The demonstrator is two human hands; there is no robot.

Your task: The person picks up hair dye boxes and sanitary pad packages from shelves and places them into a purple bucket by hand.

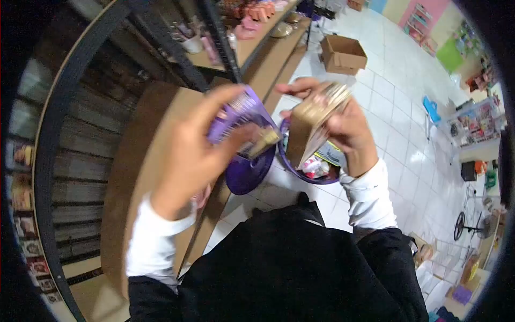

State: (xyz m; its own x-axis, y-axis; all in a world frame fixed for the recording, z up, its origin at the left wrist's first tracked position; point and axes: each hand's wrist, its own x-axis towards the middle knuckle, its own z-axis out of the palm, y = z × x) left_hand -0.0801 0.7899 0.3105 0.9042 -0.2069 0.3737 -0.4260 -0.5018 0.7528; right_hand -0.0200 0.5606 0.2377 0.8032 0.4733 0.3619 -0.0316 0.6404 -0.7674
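Bin (316, 181) partly blkd by pkg (299, 134) in R hand (351, 129).

A single camera, worn on the head, looks forward and steeply down over the wearer's black-clad torso (300, 268), which fills the bottom middle. The left hand (193, 147) and right hand (351, 129) are close to the lens, near mid-view. Shelving (268, 70) lines the left; the tiled floor (394, 91) recedes toward the upper right. The very wide lens bends straight edges and leaves dark, rounded corners.
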